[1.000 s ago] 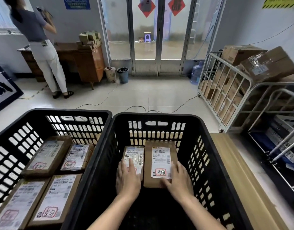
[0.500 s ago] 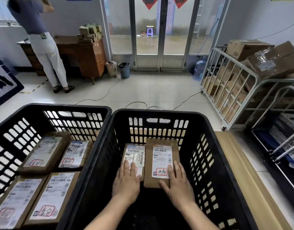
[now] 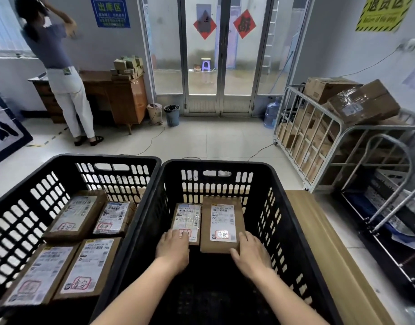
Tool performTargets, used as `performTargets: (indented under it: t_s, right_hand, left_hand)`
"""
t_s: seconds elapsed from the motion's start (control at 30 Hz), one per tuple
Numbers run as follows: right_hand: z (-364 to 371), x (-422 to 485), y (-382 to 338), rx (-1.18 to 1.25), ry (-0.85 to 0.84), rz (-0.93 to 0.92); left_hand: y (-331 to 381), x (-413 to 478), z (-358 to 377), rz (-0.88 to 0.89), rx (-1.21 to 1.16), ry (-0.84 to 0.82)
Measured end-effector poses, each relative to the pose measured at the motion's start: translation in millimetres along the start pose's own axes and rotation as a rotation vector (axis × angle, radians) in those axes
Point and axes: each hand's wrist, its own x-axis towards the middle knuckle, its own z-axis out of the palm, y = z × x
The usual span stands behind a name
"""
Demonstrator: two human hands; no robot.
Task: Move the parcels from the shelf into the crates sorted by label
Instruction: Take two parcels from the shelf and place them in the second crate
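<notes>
Both bare forearms reach forward from the lower edge into the right-hand black slotted plastic crate (image 3: 225, 164), palms down, wrists low over its dark floor. The left hand (image 3: 172, 250) lies flat on the near end of a small brown cardboard parcel (image 3: 186, 219) with a white shipping label. Its fingers are straight and close together, pressing on the red-marked patch of the label and curled round nothing. The right hand (image 3: 251, 253) rests at the near right corner of a larger brown cardboard parcel (image 3: 221, 222), also white-labelled. Its fingers are loosely extended along the parcel's right edge and the thumb lies against the near edge, a light touch rather than a clamp (whether the fingertips hook down over the side cannot be told). The two parcels lie flat, side by side and touching, against the crate's far wall, the larger one on the right.

Just beside it, rim against rim, the left-hand black slotted plastic crate (image 3: 103, 158) holds four flat brown labelled parcels (image 3: 84, 273) in two rows, each label bearing a red mark. A pale wooden tabletop (image 3: 319, 231) shows to the right of the crates. Farther off, a person in a grey-blue top and white trousers (image 3: 65, 90) stands facing a brown wooden desk (image 3: 122, 97), arms raised. At the right stands a white metal cage trolley (image 3: 319, 141), stacked with cardboard boxes.
</notes>
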Motion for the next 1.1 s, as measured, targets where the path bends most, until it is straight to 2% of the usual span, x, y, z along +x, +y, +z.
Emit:
performTargets:
  t_s: [0.2, 0.5, 0.77, 1.1]
  right_hand:
    - [-19, -27, -5, 0.007, 0.041, 0.026]
    - [-34, -86, -22, -0.020, 0.078, 0.119]
    - [-43, -164, -57, -0.042, 0.202, 0.182]
    - [-50, -281, -75, -0.093, 0.325, 0.365]
  left_hand:
    - [2, -20, -12, 0.046, -0.006, -0.009]
    - [-11, -63, -33, 0.225, -0.006, -0.004]
    - [-32, -113, -59, 0.434, 0.009, 0.151]
    - [-27, -191, -70, 0.654, -0.067, 0.223]
